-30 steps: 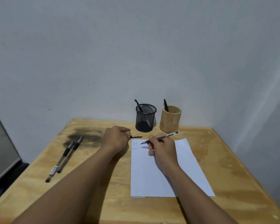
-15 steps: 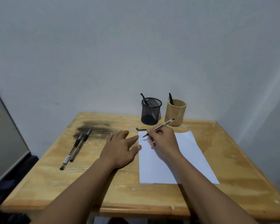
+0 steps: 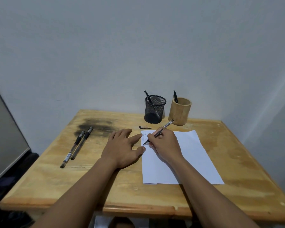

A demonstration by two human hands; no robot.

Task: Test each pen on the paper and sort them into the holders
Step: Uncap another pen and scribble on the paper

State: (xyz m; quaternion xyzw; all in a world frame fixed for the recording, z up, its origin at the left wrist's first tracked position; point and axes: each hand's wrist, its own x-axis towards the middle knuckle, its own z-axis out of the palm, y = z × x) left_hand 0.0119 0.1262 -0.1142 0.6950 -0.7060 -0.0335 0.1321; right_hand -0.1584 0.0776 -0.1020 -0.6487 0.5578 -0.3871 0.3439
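My right hand [image 3: 165,143] grips a clear-barrelled pen [image 3: 163,129], its tip touching the white paper [image 3: 192,155] near the top left corner, under a few handwritten marks. My left hand [image 3: 122,147] lies flat with fingers spread on the table, its fingertips and thumb on the paper's left edge. A black pen cap [image 3: 144,128] lies just beyond the paper. Two capped pens [image 3: 77,143] lie side by side at the left. A black mesh holder [image 3: 155,109] and a wooden holder [image 3: 180,111] stand at the back, each with one pen in it.
The wooden table [image 3: 105,186] has a dark scorch-like stain [image 3: 95,126] near the two loose pens. It stands against a white wall, in a corner at the right. A grey panel [image 3: 5,137] leans at the far left, off the table.
My left hand let go of the pen cap, which now lies beyond the paper, and opened flat on the table. My right hand lowered the pen tip onto the paper, where fresh marks appeared.
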